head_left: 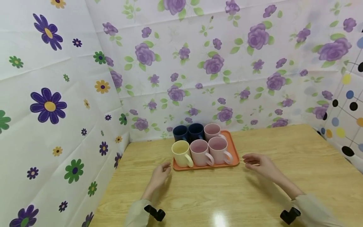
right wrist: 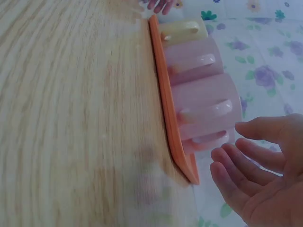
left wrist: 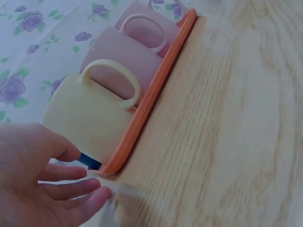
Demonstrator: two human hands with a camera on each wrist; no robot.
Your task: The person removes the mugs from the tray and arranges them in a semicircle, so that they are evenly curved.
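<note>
An orange tray (head_left: 233, 148) carries several upright mugs in two rows. Along its front stand a yellow mug (head_left: 180, 154), a pink mug (head_left: 199, 153) and another pink mug (head_left: 217, 150), handles toward the front right. Behind them are two dark blue mugs (head_left: 180, 132) and a third pink mug (head_left: 212, 130). My left hand (head_left: 160, 175) is beside the tray's front left corner, fingers loosely bent and holding nothing. Off the tray's right edge, my right hand (head_left: 262, 165) hovers with fingers relaxed, also holding nothing. The right wrist view shows its fingers (right wrist: 241, 165) apart from the tray rim.
The tray lies on a light wooden table (head_left: 204, 195), close to its back edge. A wall cloth with purple roses (head_left: 198, 63) rises behind it. Another flowered cloth (head_left: 56, 135) hangs on the left, and a dotted one (head_left: 346, 119) on the right.
</note>
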